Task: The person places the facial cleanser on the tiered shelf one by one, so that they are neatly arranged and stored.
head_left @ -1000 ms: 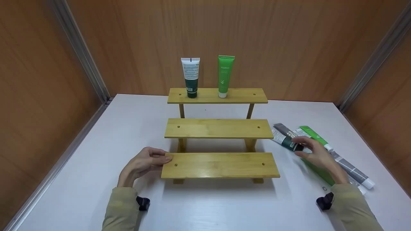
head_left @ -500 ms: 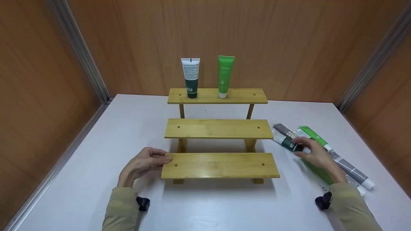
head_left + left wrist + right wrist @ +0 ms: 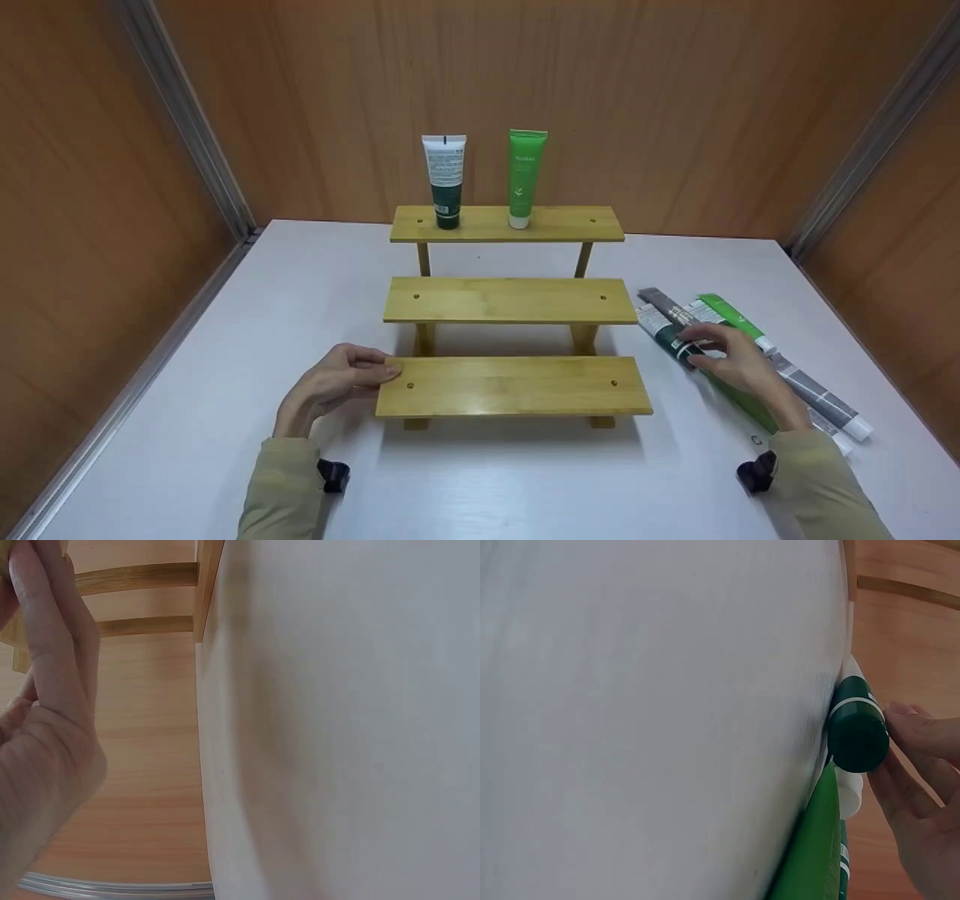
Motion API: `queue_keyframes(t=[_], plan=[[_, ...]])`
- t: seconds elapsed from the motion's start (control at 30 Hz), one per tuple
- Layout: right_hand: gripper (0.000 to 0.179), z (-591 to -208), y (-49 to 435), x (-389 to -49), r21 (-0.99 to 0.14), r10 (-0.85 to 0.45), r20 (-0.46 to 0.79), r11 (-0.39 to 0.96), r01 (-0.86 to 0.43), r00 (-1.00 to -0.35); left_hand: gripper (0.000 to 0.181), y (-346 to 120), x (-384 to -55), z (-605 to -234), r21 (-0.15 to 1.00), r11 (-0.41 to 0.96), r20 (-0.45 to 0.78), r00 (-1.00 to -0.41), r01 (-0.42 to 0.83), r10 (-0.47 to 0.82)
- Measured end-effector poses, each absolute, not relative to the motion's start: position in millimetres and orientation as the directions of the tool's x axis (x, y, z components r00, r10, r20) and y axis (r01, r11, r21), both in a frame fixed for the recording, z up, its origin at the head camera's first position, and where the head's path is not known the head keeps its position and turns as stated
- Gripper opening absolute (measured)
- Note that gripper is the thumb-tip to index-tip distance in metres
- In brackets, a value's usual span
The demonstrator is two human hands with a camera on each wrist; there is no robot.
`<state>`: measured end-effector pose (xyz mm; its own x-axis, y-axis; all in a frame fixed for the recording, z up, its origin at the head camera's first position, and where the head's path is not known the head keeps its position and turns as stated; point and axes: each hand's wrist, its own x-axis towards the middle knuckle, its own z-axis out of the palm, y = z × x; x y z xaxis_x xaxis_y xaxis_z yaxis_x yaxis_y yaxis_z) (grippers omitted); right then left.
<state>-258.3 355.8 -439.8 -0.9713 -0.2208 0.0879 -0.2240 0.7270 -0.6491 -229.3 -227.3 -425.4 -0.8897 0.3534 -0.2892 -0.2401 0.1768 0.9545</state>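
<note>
Lower left of the frame: left hand point(image 3: 337, 382), khaki sleeve point(image 3: 279, 491) behind it, a small black device point(image 3: 334, 476) at the wrist. Thumb lies on the top face of a board's left corner, fingers at its edge; I read it as a pinch.

That board is the lowest step of a three-tier yellow wooden stand point(image 3: 510, 300), mid-frame, on a white tabletop point(image 3: 187, 390). The stand runs between the two hands, touched by the left, a little apart from the right.

Upper centre, on the top step, well beyond both hands: a white-and-dark-green tube point(image 3: 445, 176) upright on its cap, and to its right a slim bright green tube point(image 3: 526, 172), also cap down.

Right of the stand, several tubes lie in a loose heap. Leftmost, a white tube with a dark green lower half point(image 3: 660, 328), its cap end between thumb and fingers of the right hand point(image 3: 742, 364). The hand grasps it there; the tube lies on the left side of that hand, well away from the left one. Just beside it, a grey tube point(image 3: 666, 304). Farther right, a green-and-white tube point(image 3: 731, 318); below, partly under the hand, a plain green tube point(image 3: 741, 403). Rightmost, lower right of the frame, a grey tube with pale lines point(image 3: 817, 394), white cap outward.
</note>
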Motion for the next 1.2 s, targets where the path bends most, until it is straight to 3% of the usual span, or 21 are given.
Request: queue_keyframes(t=[0.5,0.77,1.0,1.2], plan=[[0.030,-437,353,-259,-0.647,-0.187,0.069,0.739,-0.186,-0.980,0.051,-227,-230,-425,0.952,0.204,-0.289,-0.892,-0.229,0.347],[0.034,-438,348,-261,-0.638,-0.117,0.038,0.761,-0.114,-0.992,0.048,-226,-230,-425,0.949,0.210,-0.298,-0.893,-0.237,0.338],[0.035,-440,346,-262,-0.630,-0.120,0.085,0.763,-0.146,-0.989,0.045,-227,-229,-425,0.956,0.175,-0.283,-0.889,-0.234,0.361],[0.040,-439,345,-262,-0.630,-0.128,0.054,0.765,-0.133,-0.990,0.043,-228,-229,-426,0.958,0.161,-0.280,-0.889,-0.236,0.364]])
